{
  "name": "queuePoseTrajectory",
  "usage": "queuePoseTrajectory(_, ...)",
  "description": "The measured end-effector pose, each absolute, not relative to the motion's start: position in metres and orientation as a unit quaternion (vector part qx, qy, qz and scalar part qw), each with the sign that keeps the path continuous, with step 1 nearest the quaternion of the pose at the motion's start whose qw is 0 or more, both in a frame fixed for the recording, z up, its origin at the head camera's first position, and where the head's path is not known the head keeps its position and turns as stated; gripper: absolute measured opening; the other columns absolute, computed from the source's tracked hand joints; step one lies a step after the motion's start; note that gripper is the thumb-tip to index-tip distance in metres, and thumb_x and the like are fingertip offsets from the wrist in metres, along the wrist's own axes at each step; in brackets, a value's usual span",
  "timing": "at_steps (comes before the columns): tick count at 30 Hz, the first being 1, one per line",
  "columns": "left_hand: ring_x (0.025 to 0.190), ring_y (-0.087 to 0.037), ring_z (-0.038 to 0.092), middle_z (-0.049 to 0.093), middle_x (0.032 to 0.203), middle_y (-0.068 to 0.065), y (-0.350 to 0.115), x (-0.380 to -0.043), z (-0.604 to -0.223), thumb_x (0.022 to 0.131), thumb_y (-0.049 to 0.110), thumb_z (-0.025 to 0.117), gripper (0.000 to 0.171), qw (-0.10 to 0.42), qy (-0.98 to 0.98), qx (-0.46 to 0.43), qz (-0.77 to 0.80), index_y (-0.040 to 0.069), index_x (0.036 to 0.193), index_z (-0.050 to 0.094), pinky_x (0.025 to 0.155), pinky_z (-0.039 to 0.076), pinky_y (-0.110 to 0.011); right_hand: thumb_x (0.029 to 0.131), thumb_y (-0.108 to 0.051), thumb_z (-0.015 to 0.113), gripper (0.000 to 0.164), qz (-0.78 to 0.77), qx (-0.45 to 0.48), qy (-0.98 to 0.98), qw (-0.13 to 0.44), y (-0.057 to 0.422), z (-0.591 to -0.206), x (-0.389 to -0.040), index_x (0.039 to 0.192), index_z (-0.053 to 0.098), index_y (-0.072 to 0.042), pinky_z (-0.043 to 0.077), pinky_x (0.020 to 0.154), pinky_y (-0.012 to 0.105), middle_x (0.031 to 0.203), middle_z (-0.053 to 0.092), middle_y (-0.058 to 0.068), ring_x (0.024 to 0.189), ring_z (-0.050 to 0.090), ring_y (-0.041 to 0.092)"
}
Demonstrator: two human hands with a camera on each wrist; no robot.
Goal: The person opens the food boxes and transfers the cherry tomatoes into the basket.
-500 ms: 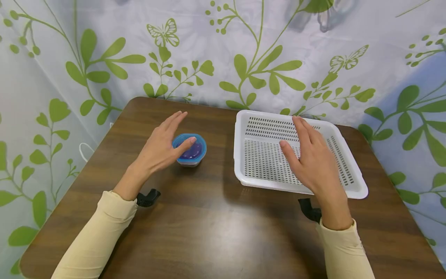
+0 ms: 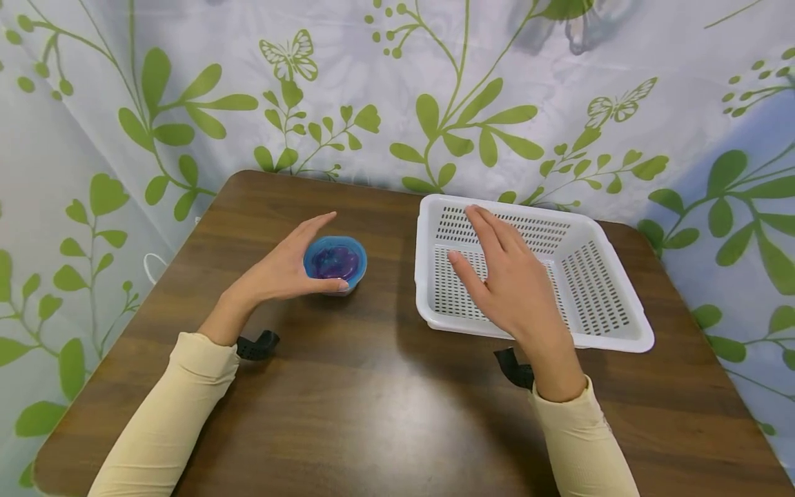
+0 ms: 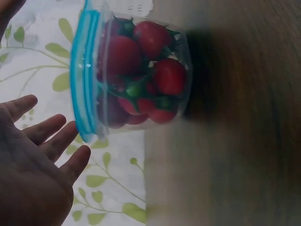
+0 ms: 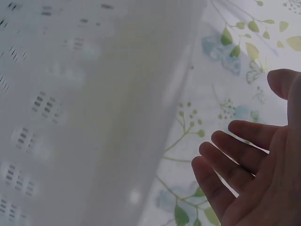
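Observation:
A small clear tub with a blue lid stands on the left part of the table. Through its wall the left wrist view shows red tomatoes with green stems. My left hand is beside the tub, thumb on the near side and fingers on the far side, spread apart. Whether it touches the lid I cannot tell. Over the white perforated basket hovers my right hand, fingers extended and thumb apart, holding nothing. The basket's side looms large and blurred in the right wrist view.
The brown wooden table runs up to a white curtain with green leaves and butterflies. Dark wrist mounts stick out under both wrists. A thin white cable hangs past the table's left edge.
My left hand has come lower around the tub, its thumb shifting from over the lid to the near rim. The right hand has moved left across the basket.

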State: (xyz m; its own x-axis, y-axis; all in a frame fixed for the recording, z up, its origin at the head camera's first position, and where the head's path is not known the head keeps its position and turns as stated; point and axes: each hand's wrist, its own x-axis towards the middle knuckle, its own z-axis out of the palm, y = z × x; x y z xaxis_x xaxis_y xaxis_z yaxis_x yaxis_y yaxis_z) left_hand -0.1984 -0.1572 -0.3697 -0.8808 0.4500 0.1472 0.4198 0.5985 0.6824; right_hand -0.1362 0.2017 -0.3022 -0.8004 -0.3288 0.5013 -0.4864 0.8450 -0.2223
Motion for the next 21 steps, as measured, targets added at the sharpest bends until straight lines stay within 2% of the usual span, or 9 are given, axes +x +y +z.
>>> queuePoseTrajectory(5, 0.157, -0.033, 0.018, 0.018, 0.171, -0.004, -0.161, -0.201, -0.377, 0.072, 0.050, 0.093, 0.120, 0.046, 0.887, 0.256, 0.381, 0.034, 0.165, 0.018, 0.119, 0.026, -0.067, 0.103, -0.049, 0.057, 0.066, 0.174, 0.237, -0.928, 0.228, 0.180, -0.302, -0.134, 0.159, 0.041, -0.017, 0.040, 0.116, 0.052, 0.159, 0.046, 0.006, 0.146, 0.043, 0.028)
queuePoseTrajectory(11, 0.154, -0.037, 0.023, 0.018, 0.171, -0.008, -0.162, -0.205, -0.383, 0.071, 0.045, 0.095, 0.128, 0.061, 0.884, 0.268, 0.379, 0.029, 0.166, 0.011, 0.119, 0.026, -0.067, 0.104, -0.050, 0.055, 0.066, 0.170, 0.265, -0.923, 0.221, 0.157, -0.303, -0.134, 0.158, 0.043, -0.015, 0.044, 0.114, 0.050, 0.159, 0.046, 0.005, 0.145, 0.045, 0.026)
queuePoseTrajectory(21, 0.153, -0.040, 0.025, 0.015, 0.171, -0.012, -0.165, -0.207, -0.391, 0.072, 0.039, 0.096, 0.131, 0.072, 0.875, 0.269, 0.397, 0.033, 0.166, 0.004, 0.118, 0.026, -0.069, 0.100, -0.041, 0.067, 0.061, 0.140, 0.326, -0.910, 0.216, 0.126, -0.313, -0.132, 0.150, 0.052, -0.009, 0.053, 0.105, 0.043, 0.153, 0.053, 0.009, 0.135, 0.055, 0.027)
